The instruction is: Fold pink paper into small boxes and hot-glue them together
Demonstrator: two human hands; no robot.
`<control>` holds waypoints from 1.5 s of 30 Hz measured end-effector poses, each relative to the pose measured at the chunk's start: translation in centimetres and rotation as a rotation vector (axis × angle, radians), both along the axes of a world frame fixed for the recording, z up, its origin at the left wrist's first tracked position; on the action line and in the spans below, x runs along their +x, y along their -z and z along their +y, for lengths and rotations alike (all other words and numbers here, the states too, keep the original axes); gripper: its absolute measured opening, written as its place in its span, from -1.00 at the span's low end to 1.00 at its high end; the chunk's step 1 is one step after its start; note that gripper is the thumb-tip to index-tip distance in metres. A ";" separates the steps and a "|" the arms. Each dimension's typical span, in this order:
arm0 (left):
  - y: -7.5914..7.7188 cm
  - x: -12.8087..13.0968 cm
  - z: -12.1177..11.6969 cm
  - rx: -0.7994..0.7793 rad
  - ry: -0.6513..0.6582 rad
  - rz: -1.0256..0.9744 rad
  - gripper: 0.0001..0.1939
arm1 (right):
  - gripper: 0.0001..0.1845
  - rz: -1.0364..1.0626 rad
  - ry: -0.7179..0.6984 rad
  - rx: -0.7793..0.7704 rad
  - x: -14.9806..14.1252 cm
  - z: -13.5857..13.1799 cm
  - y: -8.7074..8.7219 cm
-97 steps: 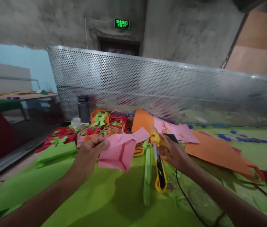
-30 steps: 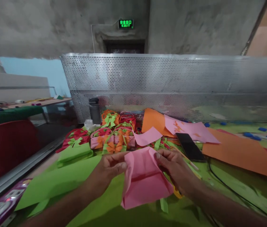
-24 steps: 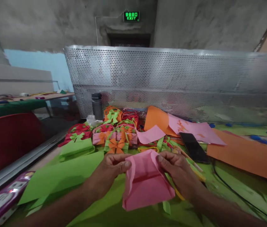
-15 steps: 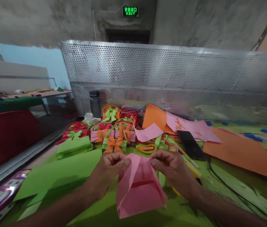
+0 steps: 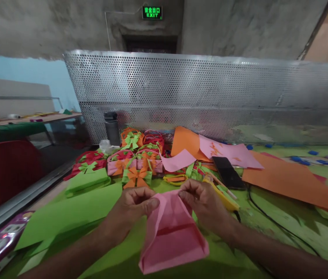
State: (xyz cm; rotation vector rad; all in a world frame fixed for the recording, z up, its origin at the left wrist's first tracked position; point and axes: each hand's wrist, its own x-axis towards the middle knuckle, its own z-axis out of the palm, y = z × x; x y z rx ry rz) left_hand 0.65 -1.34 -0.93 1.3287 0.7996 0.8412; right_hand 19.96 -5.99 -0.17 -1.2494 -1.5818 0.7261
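**Two hands pinching one folded pink paper**

Two of my hands meet at the top edge of the folded pink paper pouch [image 5: 173,232], which sits low in the middle of my view, just above the lime-green table cover [image 5: 282,232]. Open room lies mostly toward 6 o'clock and 4 o'clock, where bare green cover shows. At 9 o'clock a large flat green paper sheet [image 5: 73,215] spreads close beside my left forearm. At 12 o'clock a cluster of small paper baskets with bows [image 5: 134,162] crowds the space, backed by the perforated metal screen [image 5: 210,97]. At 1 o'clock, just past my right hand, lie the yellow glue gun [image 5: 220,192] and a black phone [image 5: 227,172]; a black cord [image 5: 277,224] trails toward 4 o'clock. Big orange paper sheets [image 5: 291,180] fill 2 o'clock.

The pouch is narrow at the top and widens toward me, with a crosswise crease across its middle and side folds tucked in.

My left hand [image 5: 129,209] is closed in a pinch, thumb against fingers, on the pouch's upper left corner. My right hand [image 5: 203,203] is curled likewise, fingertips pinching the upper right corner. Both forearms angle in from below.
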 end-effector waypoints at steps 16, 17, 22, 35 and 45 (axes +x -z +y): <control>-2.7 -0.5 -0.3 0.325 0.036 0.419 -0.85 | -0.86 -0.276 0.006 0.115 -0.4 -0.7 -0.6; -2.8 -0.5 -0.4 0.292 0.033 0.405 -0.83 | -0.85 -0.279 -0.002 0.121 -0.4 -0.8 -0.7; -3.0 -0.5 -0.5 0.076 0.073 0.296 -0.82 | -0.85 -0.288 -0.023 0.142 -0.8 -1.2 -0.8; -2.8 0.1 -1.2 -0.039 -0.095 -0.107 -0.84 | -0.84 -0.511 0.169 0.671 -0.1 -3.8 -2.8; -1.6 1.3 -2.9 -0.171 -0.014 -0.232 -0.74 | -0.79 -0.576 0.030 0.095 -2.1 -1.8 -1.1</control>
